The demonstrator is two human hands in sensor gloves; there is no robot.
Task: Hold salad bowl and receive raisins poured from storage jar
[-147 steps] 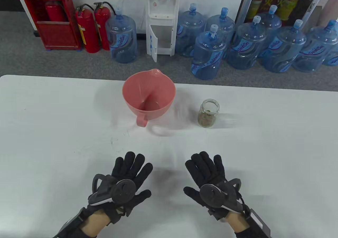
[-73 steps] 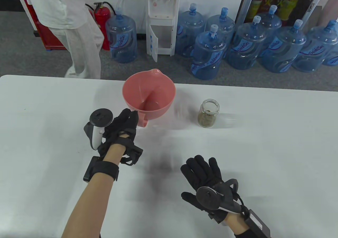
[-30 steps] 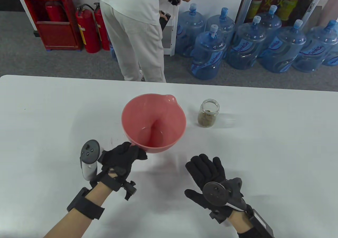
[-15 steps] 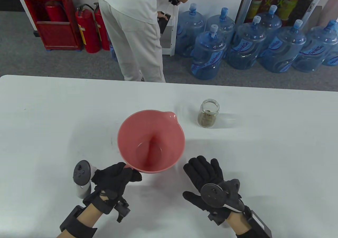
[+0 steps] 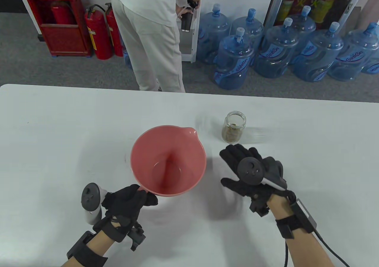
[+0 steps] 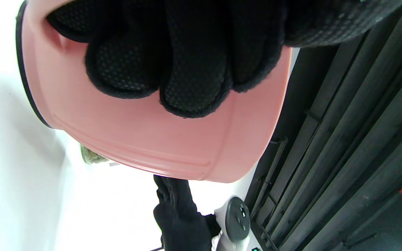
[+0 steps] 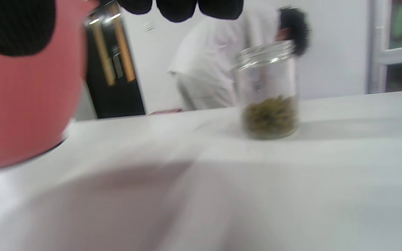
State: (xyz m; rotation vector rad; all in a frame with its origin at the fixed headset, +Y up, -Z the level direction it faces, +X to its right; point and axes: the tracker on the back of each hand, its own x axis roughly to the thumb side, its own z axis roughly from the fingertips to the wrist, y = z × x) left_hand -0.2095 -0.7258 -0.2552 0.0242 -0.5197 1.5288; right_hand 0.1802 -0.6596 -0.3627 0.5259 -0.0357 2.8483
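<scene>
The pink salad bowl (image 5: pixel 168 160) with a pouring lip sits in the middle of the white table (image 5: pixel 59 136), empty inside. My left hand (image 5: pixel 130 197) grips its handle at the near rim; in the left wrist view the curled fingers (image 6: pixel 187 69) lie against the bowl's outer wall (image 6: pixel 145 139). The lidless glass storage jar (image 5: pixel 234 127) holds greenish raisins and stands to the right of the bowl. My right hand (image 5: pixel 237 157) hovers just in front of the jar, fingers straight, holding nothing. The right wrist view shows the jar (image 7: pixel 269 90) ahead and the bowl (image 7: pixel 23 104) at left.
A person in white clothes (image 5: pixel 148 33) stands behind the table at a water dispenser. Several blue water bottles (image 5: pixel 275 51) and red fire extinguishers (image 5: pixel 97 33) line the floor beyond the table's far edge.
My left hand took the bowl's handle and drew the bowl toward me. In the last half second my right hand moved forward to just short of the jar.
</scene>
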